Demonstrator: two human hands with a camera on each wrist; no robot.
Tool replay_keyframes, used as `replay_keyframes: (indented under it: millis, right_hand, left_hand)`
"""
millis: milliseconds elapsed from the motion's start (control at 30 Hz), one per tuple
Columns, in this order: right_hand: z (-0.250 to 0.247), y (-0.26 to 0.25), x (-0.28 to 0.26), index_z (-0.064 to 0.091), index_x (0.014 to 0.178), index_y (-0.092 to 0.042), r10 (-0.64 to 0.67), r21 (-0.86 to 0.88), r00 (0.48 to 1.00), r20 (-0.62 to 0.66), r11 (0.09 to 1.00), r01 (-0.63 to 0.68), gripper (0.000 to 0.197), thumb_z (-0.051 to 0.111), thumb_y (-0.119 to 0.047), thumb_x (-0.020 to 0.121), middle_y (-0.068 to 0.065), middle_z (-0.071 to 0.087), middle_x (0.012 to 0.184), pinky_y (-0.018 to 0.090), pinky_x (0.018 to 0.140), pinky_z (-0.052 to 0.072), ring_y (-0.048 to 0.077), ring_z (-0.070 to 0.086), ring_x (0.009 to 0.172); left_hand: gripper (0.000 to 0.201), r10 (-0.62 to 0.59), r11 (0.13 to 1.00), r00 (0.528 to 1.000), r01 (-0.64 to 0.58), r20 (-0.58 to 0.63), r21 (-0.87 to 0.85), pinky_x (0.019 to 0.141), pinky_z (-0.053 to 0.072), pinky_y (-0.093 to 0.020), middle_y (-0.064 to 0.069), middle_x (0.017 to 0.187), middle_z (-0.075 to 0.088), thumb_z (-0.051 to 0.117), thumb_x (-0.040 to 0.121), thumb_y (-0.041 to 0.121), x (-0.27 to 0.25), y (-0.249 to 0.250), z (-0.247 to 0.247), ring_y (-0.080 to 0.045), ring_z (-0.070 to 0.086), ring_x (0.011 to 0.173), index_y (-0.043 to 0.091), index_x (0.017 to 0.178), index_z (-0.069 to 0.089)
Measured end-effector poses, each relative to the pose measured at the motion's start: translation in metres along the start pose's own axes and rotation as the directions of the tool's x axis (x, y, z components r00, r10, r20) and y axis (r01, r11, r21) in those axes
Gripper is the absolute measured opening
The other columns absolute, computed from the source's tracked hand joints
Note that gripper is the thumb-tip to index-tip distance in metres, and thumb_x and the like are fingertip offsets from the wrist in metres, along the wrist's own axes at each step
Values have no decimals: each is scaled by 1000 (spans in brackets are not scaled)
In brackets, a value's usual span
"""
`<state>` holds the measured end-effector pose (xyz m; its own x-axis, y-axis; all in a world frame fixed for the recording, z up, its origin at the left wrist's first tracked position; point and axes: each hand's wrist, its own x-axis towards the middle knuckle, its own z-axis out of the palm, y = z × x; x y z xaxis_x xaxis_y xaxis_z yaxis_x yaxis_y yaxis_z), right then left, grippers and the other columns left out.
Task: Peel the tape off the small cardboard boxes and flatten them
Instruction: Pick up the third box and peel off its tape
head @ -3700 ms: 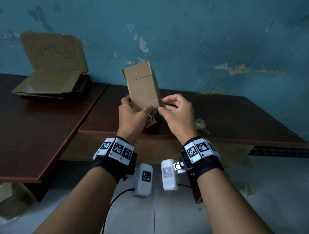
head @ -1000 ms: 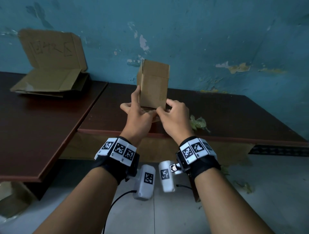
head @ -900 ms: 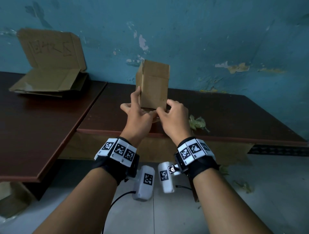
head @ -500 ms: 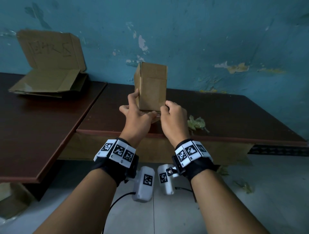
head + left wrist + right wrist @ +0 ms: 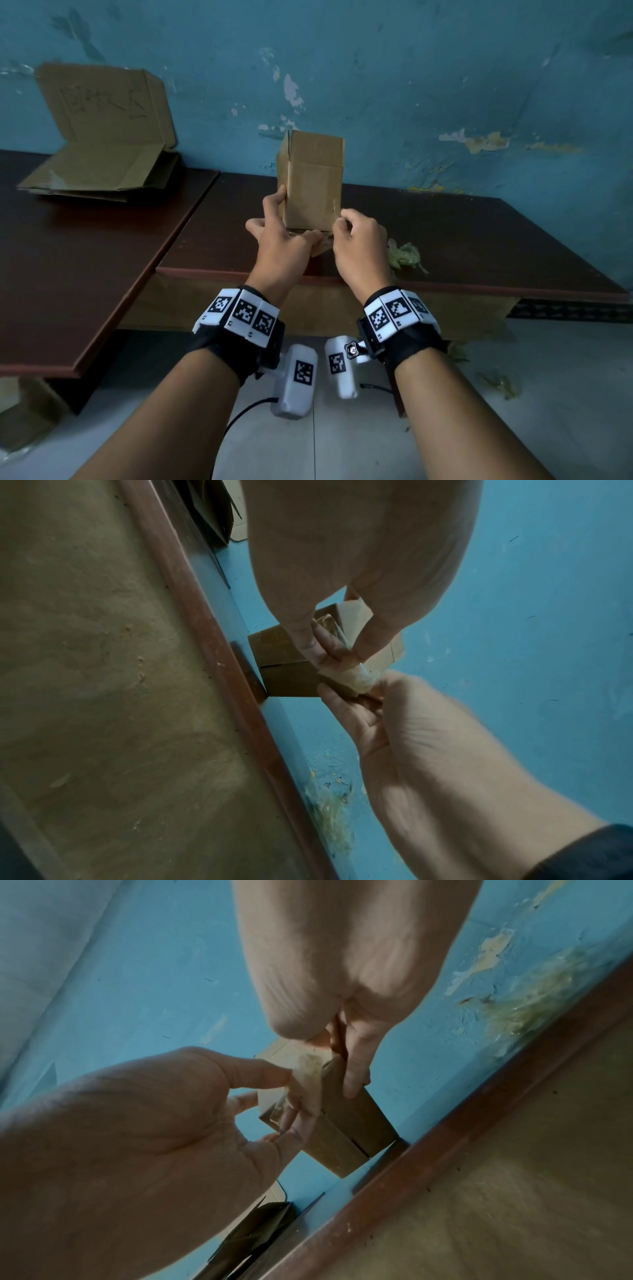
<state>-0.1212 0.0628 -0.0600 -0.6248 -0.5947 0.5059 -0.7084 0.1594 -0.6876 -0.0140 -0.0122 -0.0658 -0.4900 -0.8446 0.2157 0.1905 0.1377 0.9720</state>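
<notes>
A small brown cardboard box (image 5: 313, 185) stands upright in the air above the table edge, held by both hands at its lower end. My left hand (image 5: 284, 226) cups the bottom, with one finger up the left side. In the right wrist view its thumb lies on a yellowed strip of tape (image 5: 308, 1077) that wraps the bottom corner. My right hand (image 5: 346, 222) pinches the lower right edge of the box. The left wrist view shows crumpled tape (image 5: 358, 679) at that corner between the two hands' fingertips. The box's top flaps look closed.
Flattened cardboard (image 5: 99, 137) is piled at the back left, one sheet leaning on the blue wall. A wad of peeled tape (image 5: 406, 257) lies on the dark wooden table (image 5: 445, 246) right of my hands. More scraps (image 5: 496, 380) lie on the floor.
The box went from tilted to upright. In the last second both hands drifted slightly left, and my right hand's grip moved up onto the box's lower right edge.
</notes>
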Motion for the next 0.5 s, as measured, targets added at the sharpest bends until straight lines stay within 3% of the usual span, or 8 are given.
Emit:
replay_keyframes:
  millis: [67,167,233,333,400,500]
  right_hand:
    - [-1,-4,-2,35,62,-22,12,5,1000,5,1000,-12,45,49,-6,102,-5,37,58,24,49,25,11,33,51]
    - [-3,-10,-5,36,61,-17,51,92,999,15,994,-52,43,49,-10,102,-3,39,58,35,53,26,14,34,53]
    - [-3,-14,-7,47,62,-11,85,156,996,11,984,-85,43,52,-20,104,1,50,58,38,55,33,18,42,55]
    - [-2,-13,-7,69,79,-8,46,101,998,-30,994,-43,37,58,-31,106,5,68,70,33,61,44,17,61,64]
    - [-1,-9,-5,72,84,-8,47,73,998,-50,996,-43,30,58,-25,106,6,69,70,34,60,45,19,64,64]
    - [-2,-4,-1,65,77,-7,47,30,998,-40,999,-45,31,52,-14,104,9,65,65,37,55,41,21,58,57]
  left_hand:
    - [79,-7,1000,1000,7,-9,9,92,65,-42,-5,132,26,72,93,-5,1,0,-1,-29,61,118,36,151,37]
    - [78,-29,999,999,29,-13,36,94,65,-41,-5,131,28,69,94,-1,3,-1,-5,-26,58,117,41,150,36]
    - [77,-30,999,1000,30,-8,45,93,65,-39,-4,132,28,67,95,0,3,-1,-7,-21,56,115,40,152,35]
    - [73,-30,999,1000,30,-4,34,93,65,-42,0,128,29,65,95,3,4,-3,-6,-24,57,116,42,150,37]
    - [69,-31,998,1000,31,-4,52,97,63,-46,4,126,30,67,93,12,4,-3,-6,-26,57,118,48,145,38]
    - [68,-29,996,1000,29,-1,79,99,62,-45,7,125,29,70,87,29,5,-3,-4,-29,59,121,54,142,38]
